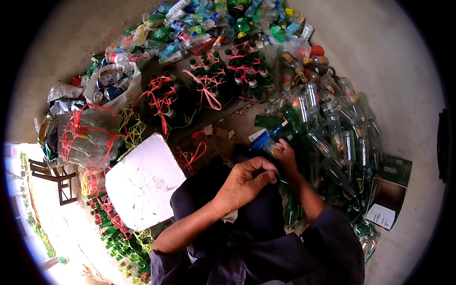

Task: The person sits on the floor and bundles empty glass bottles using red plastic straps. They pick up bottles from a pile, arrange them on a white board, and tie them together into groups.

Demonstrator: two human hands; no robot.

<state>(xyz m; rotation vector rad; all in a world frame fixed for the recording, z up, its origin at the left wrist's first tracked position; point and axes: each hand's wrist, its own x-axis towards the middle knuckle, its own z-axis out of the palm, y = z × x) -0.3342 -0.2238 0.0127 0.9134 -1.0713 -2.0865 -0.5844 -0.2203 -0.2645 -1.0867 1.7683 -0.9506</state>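
Observation:
My left hand [245,183] is raised over my lap, fingers curled and thumb against the fingertips; whether something thin is pinched there I cannot tell. Just beyond it, my right hand [284,155] is at the edge of the glass heap, around the end of a clear glass bottle [269,146]. A blue glass bottle [265,138] lies beside that hand, with green glass bottles [293,121] next to it. Below my left hand are my dark-clothed knees. A loop of red plastic strapping [194,156] is on the floor to the left of them.
Loose glass bottles [335,135] are heaped at right, by an open carton [390,192]. Ahead stand green bottles bundled with pink tape [249,67]; plastic bottles [199,21] pile behind. At left are a white board [146,185], a sack of cans [114,85] and tied clear bottles [91,135].

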